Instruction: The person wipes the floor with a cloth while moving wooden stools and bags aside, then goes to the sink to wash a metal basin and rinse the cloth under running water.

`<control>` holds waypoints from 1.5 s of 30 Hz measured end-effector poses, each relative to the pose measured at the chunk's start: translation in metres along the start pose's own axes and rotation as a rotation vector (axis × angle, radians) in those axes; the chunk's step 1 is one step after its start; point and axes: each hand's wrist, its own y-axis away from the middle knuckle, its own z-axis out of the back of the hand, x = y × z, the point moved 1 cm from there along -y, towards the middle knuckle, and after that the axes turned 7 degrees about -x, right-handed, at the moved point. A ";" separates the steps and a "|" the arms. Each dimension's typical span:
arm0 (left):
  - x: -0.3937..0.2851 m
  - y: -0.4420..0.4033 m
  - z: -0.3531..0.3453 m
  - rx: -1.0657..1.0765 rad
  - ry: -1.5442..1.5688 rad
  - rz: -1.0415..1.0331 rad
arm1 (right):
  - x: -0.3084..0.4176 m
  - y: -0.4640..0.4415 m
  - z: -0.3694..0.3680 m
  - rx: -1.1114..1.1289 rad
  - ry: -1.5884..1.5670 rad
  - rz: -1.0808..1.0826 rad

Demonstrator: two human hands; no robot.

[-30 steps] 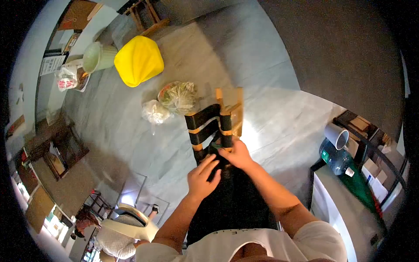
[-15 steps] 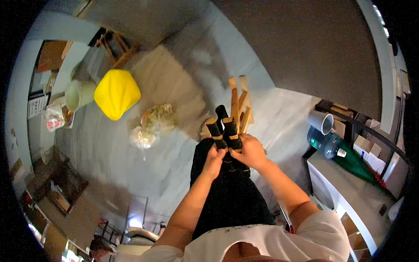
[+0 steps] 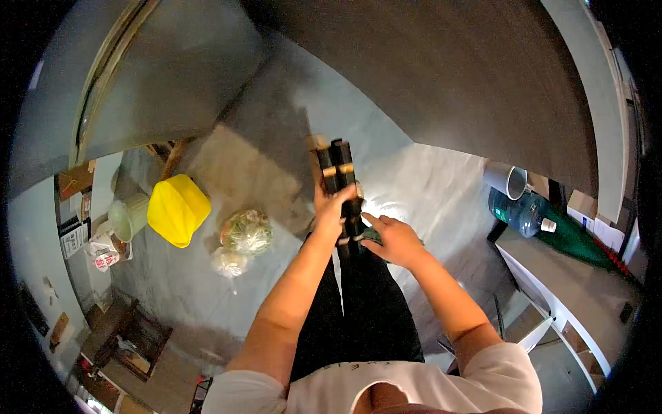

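Note:
My left hand is closed round a folded wooden stool with black-wrapped bars and bare wood between the bands. Its thumb lies across the front of the bars. The stool stands upright over my dark trousers, its far end pointing away from me. My right hand is beside the stool's near end, fingers apart and holding nothing. Index finger and thumb point toward the bars; whether they touch them I cannot tell. The underside of the stool is hidden behind the bars and my left hand.
On the floor at left sit a yellow, bag-like object, a plastic bag of greens and a pale green bin. A grey cup and a large water bottle lie at right by a counter. A dark panel rises ahead.
The stool's spread wooden legs have come in close to the black bars. My left hand has moved up along the bars, while my right hand has let go and opened.

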 end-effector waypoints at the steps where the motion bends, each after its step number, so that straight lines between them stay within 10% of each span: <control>1: 0.004 -0.017 -0.017 -0.034 0.030 -0.016 | -0.012 0.005 0.007 0.014 -0.022 -0.070; 13: 0.084 -0.209 -0.169 -0.017 0.336 0.070 | -0.111 0.071 0.015 0.120 -0.091 -0.402; 24: 0.084 -0.218 -0.212 0.116 -0.196 0.292 | -0.121 0.064 0.023 0.069 -0.167 -0.454; 29: 0.091 -0.176 -0.126 0.221 -0.073 0.150 | -0.113 0.054 0.019 -0.007 -0.134 -0.367; 38: 0.126 -0.082 0.090 -0.232 0.330 0.202 | -0.074 0.018 0.021 0.063 -0.019 -0.192; 45: 0.041 -0.069 0.207 -0.324 0.393 0.228 | 0.020 -0.046 0.001 0.228 0.095 -0.040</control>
